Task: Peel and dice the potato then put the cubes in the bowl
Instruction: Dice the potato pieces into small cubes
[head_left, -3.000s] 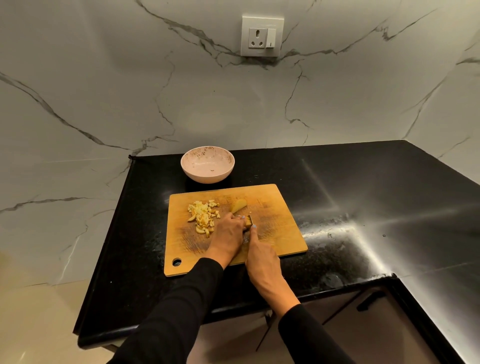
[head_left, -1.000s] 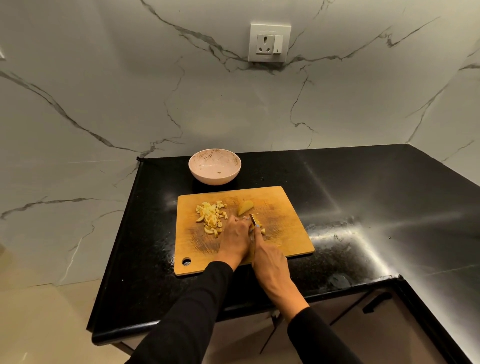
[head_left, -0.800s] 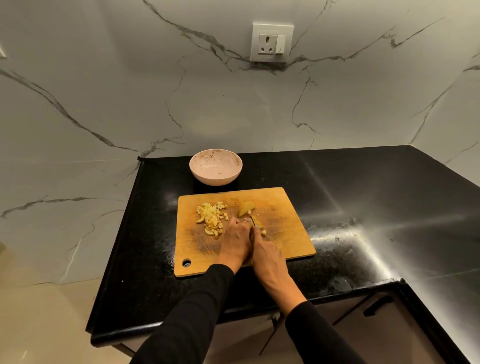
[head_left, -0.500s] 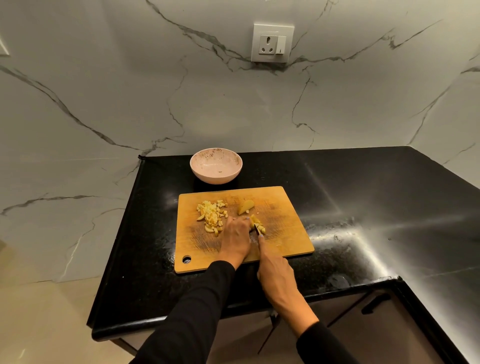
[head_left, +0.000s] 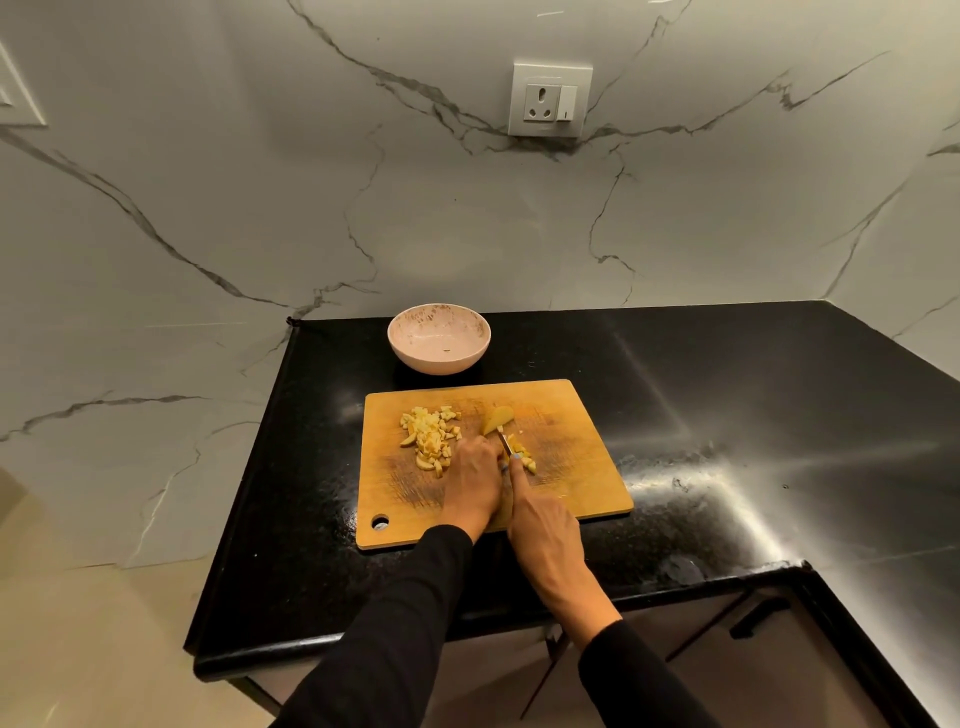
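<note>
Dicing in progress on a wooden cutting board (head_left: 571, 467) set near the front edge of a black worktop (head_left: 727, 415), within easy reach. Left hand (head_left: 471, 486) laid knuckles-up over the piece being cut, fingers curled down onto it, apparently to pin it steady and keep fingertips behind the edge — the piece itself hidden beneath the hand. Right hand (head_left: 545, 525) closed round the knife handle, forefinger stretched forward along the spine of the knife (head_left: 505, 446), probably for control of short cuts; blade pointing away from the body, just right of the left knuckles.

Freshly cut potato cubes (head_left: 522, 452) lying immediately right of the blade, beside the right forefinger. Larger pile of diced potato (head_left: 430, 434) pushed to the left half of the board, just beyond the left hand, likely to keep the cutting zone free. One uncut potato wedge (head_left: 497, 419) waiting beyond the knife tip, apart from both hands.

Pale speckled bowl (head_left: 439, 338) standing on the worktop just behind the board's far edge, well ahead of both hands — placed, by the look of it, for a short transfer; only a fleck or two visible inside. Cubes not yet moved across. Judged stage: peeling done, dicing well along, transfer outstanding.
</note>
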